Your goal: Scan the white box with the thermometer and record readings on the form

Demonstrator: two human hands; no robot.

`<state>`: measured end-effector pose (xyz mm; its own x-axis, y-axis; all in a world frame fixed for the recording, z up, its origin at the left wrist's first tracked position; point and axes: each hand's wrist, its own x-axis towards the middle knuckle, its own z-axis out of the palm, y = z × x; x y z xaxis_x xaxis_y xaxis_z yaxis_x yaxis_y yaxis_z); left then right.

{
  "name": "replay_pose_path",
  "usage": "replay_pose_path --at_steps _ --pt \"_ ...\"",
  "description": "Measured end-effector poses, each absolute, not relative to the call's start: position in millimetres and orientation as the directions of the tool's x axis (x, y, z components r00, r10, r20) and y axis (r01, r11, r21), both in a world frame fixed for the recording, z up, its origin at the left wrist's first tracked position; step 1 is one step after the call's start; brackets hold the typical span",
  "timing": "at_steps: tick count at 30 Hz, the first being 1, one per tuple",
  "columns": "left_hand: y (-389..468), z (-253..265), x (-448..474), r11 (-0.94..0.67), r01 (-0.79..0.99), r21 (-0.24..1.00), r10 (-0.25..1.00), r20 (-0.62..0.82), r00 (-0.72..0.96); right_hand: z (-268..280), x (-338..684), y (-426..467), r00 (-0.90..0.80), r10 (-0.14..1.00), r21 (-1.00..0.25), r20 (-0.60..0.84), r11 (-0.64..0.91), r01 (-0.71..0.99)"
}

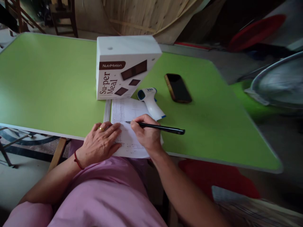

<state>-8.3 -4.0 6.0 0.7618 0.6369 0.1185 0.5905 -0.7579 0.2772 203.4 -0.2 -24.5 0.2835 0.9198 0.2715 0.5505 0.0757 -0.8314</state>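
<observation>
My right hand (147, 134) grips a black pen (163, 127), its tip at the sheet of paper (131, 138) on the green table. Flat on the paper's left edge rests my left hand (102, 140), fingers stretched out, with a ring and a red wrist cord. Rows of small writing cover part of the sheet; I cannot read them. A white infrared thermometer (151, 102) lies across the paper's upper right. Just beyond the paper stands a white box (113, 71) marked "NutriMotion Su-per Meal".
A dark phone in a brown case (178, 88) lies right of the thermometer. The green table (54, 78) has a metal seam near the paper. Wooden chairs (62, 17) stand behind at left. At right are a red round basin (258, 33) and a green tub (253, 99).
</observation>
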Motion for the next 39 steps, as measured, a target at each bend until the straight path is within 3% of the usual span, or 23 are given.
replay_pose_path --at_steps 39 --pt "-4.7 6.8 -8.6 -0.758 0.591 0.276 0.636 0.111 0.764 -25.2 202.0 0.4 0.258 0.924 -0.823 0.283 0.095 0.56"
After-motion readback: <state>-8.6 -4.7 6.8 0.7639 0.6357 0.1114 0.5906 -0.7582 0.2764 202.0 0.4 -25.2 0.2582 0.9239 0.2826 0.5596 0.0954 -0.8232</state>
